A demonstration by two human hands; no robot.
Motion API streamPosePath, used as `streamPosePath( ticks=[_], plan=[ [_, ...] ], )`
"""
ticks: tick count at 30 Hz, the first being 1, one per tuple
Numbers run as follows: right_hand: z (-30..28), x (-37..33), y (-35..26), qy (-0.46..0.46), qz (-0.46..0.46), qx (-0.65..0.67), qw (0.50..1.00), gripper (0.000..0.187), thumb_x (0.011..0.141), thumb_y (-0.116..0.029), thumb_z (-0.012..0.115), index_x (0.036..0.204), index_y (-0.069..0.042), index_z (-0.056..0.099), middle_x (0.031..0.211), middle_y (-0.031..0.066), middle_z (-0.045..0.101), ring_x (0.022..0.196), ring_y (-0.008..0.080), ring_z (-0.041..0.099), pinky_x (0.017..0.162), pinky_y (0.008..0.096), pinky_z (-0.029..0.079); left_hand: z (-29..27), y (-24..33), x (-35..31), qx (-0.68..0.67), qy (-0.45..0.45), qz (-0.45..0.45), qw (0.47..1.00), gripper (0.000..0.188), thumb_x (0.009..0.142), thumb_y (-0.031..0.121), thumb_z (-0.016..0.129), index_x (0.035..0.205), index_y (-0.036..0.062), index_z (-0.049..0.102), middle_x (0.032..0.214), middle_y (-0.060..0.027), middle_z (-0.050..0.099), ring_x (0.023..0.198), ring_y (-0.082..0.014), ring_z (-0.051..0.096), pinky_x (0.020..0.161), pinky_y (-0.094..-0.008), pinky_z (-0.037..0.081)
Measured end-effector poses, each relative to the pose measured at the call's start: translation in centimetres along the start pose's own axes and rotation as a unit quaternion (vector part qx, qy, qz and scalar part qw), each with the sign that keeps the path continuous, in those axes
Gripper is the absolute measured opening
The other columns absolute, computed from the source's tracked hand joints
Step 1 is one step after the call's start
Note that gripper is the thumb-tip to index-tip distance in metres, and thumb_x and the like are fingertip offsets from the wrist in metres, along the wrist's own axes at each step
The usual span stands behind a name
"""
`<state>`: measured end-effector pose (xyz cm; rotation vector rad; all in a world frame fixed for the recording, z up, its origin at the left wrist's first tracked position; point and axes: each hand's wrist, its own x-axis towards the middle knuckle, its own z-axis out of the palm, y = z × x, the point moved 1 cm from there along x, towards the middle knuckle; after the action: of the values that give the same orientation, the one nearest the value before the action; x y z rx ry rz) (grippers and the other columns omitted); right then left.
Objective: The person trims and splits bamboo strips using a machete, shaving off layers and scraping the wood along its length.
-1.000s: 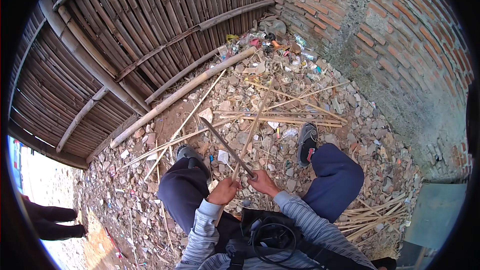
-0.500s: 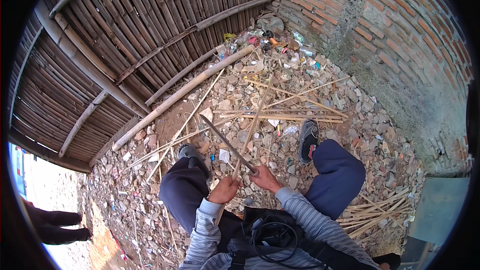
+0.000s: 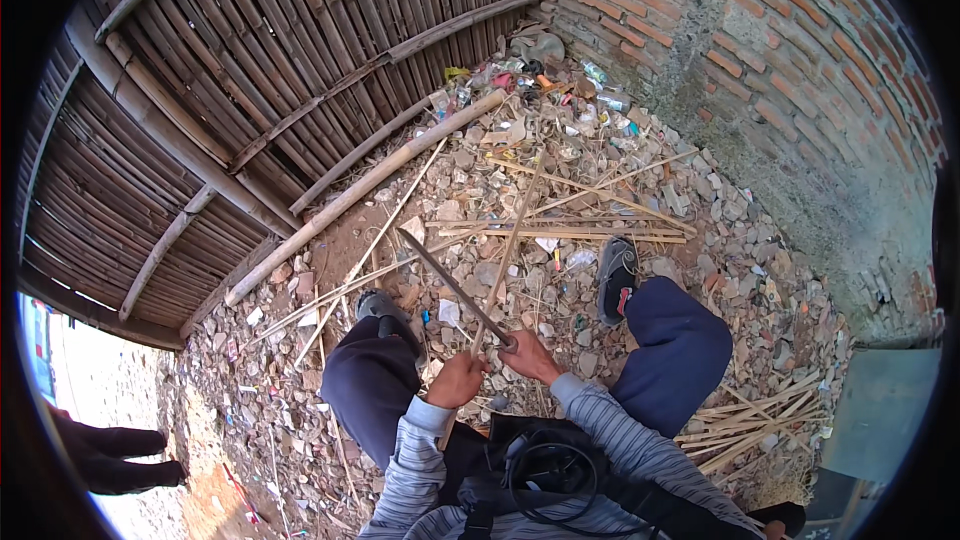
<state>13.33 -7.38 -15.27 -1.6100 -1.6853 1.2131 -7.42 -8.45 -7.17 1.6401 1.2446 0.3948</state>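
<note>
Grips, in the closed left hand (image 3: 458,380), a long, thin strip of pale tan split bamboo (image 3: 511,255), with a short length below the fist. Clasps, in the closed right hand (image 3: 530,357), just beside the left and slightly ahead of it, one end of a long, narrow, dark blade, seemingly metal (image 3: 450,281); cannot tell the handle's shape under the fingers. Aims the blade's long axis forward and leftward from the right hand, the strip's forward and slightly rightward from the left. Crosses blade over strip just ahead of both fists, nearer the right one along the blade; cannot tell for sure whether touching there. Plants dark grey shoes (image 3: 617,282) wide apart, ahead of the hands and to either side. Keeps a loose pile of pale bamboo strips (image 3: 745,430) to the right of the right hand, on grey-brown stony rubble (image 3: 770,310). Faces, farther ahead, more flat tan strips (image 3: 600,234) lying crosswise, then a thick, round bamboo pole (image 3: 370,198) ahead-left, a brown slatted bamboo fence (image 3: 330,40) behind that, and a weathered red brick wall (image 3: 770,115) ahead-right.
</note>
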Motion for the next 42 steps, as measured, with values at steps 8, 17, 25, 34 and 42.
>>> streamPosePath(
  ticks=[8,17,25,34,42],
  plan=[
    [-1.0,1.7,1.2,0.031,0.034,0.020,0.999,0.022,0.076,-0.017,0.070,0.081,0.005,0.066,0.070,0.0251,0.064,0.068,0.0435,0.065,0.067,0.0480,0.050,1.4,0.0,0.9,0.025,0.022,0.004,0.999,0.032,0.105,0.021,0.049,0.094,-0.0008,0.071,0.076,-0.0199,0.067,0.076,-0.0335,0.068,0.075,-0.0445,0.052],
    [-0.9,-0.4,-3.0,0.004,-0.077,-0.016,0.997,0.022,0.075,-0.017,0.072,0.077,0.004,0.063,0.066,0.0244,0.060,0.061,0.0383,0.060,0.062,0.0458,0.048,1.3,-0.6,0.3,0.006,0.024,0.018,1.000,0.032,0.105,0.019,0.050,0.092,-0.0018,0.070,0.077,-0.0208,0.067,0.076,-0.0330,0.068,0.076,-0.0448,0.052],
    [-2.9,3.6,4.6,0.075,0.172,0.135,0.973,0.020,0.075,-0.015,0.068,0.068,0.001,0.060,0.058,0.0094,0.054,0.056,0.0199,0.048,0.057,0.0419,0.041,1.5,-0.4,-0.3,0.006,0.020,0.038,0.999,0.030,0.105,0.021,0.050,0.095,0.0002,0.069,0.070,-0.0146,0.060,0.067,-0.0272,0.061,0.067,-0.0424,0.049],
    [-0.1,1.2,2.7,0.024,0.003,0.035,0.999,0.021,0.078,-0.015,0.072,0.069,-0.001,0.059,0.060,0.0108,0.057,0.057,0.0221,0.057,0.058,0.0406,0.044,1.1,-0.1,0.4,-0.082,-0.021,-0.009,0.996,0.034,0.109,0.028,0.048,0.099,0.0024,0.067,0.062,-0.0006,0.050,0.053,-0.0151,0.048,0.053,-0.0342,0.040],
    [-1.5,1.0,-0.9,-0.019,-0.084,-0.030,0.996,0.022,0.075,-0.016,0.072,0.079,0.004,0.064,0.066,0.0242,0.060,0.062,0.0404,0.061,0.064,0.0484,0.048,0.2,1.0,-0.2,-0.335,-0.127,-0.168,0.918,0.029,0.112,0.030,0.044,0.103,0.0064,0.059,0.060,0.0056,0.038,0.046,-0.0084,0.033,0.043,-0.0293,0.027]
  ],
)
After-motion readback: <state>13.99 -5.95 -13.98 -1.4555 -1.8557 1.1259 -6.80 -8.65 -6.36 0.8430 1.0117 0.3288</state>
